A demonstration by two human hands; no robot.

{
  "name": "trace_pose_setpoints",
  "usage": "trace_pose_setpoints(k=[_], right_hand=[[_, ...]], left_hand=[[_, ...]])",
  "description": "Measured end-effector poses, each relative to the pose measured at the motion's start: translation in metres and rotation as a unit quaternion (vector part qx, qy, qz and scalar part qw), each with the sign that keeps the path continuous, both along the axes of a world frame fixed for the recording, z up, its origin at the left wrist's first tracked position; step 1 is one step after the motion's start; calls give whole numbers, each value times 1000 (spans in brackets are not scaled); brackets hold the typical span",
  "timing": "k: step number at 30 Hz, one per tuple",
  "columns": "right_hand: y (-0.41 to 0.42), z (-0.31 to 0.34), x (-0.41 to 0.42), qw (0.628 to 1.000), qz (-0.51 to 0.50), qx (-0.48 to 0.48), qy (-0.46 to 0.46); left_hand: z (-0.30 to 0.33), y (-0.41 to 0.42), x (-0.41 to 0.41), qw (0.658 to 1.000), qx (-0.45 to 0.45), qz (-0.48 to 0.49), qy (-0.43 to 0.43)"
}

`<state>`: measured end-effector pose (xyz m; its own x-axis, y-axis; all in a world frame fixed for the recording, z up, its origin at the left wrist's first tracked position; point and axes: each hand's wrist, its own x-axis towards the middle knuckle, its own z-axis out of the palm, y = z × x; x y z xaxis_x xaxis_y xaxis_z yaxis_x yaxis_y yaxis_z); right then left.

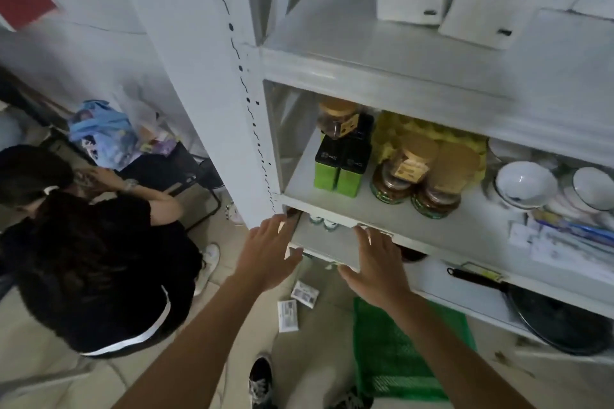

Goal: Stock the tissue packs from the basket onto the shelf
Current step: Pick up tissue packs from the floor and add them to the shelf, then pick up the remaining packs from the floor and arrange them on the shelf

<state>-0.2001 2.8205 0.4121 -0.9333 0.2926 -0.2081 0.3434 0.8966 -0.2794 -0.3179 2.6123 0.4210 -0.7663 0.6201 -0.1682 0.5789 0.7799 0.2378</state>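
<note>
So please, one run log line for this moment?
hands: left and right hold tissue pack | place: at shelf edge | basket: on floor

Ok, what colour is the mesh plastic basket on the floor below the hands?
Green; the mesh plastic basket shows best in the head view.
</note>
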Motion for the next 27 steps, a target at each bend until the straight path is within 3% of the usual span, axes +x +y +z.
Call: trace_pose_setpoints(k=[6,12,22,27], right_hand=[[-35,-78,1,990,17,-31,-140],[-43,-172,12,965,19,-35,-260],[-78,-315,11,952,6,-89,-294],[-91,-422,15,930,-20,-150,-335]], left_hand=[[-81,-43,37,989,-59,55,-126],[-184,-86,59,976,-96,78,-181],[-340,-78,63,952,-67,157,-254],[-452,-78,86,914,-50,230,-330]])
